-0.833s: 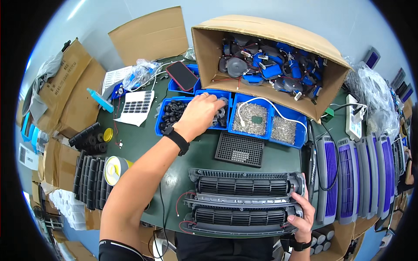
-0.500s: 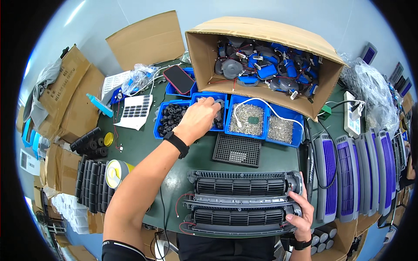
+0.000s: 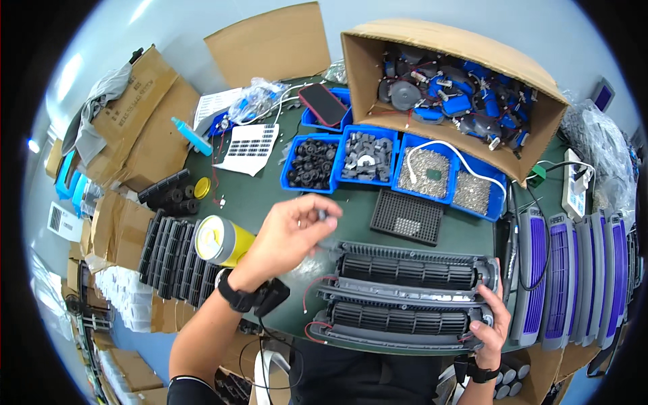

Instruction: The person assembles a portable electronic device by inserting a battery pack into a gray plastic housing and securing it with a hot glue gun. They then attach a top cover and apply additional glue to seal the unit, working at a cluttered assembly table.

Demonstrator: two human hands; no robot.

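My left hand (image 3: 290,233) has come back from the blue bins (image 3: 364,158), fingers pinching a small dark part (image 3: 322,214); my right hand (image 3: 491,324) still grips the grey fan housing (image 3: 405,293).

Bright, even overhead light (edges bent, corners black)

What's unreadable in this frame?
Head view only:
- Small dark part pinched in left hand: too small and blurred to identify.
- Right hand palm: hidden against the fan units' end.
- Cardboard box contents: tangled, partly hidden by its walls.
- Grey-purple panels: bent by the fisheye rim.
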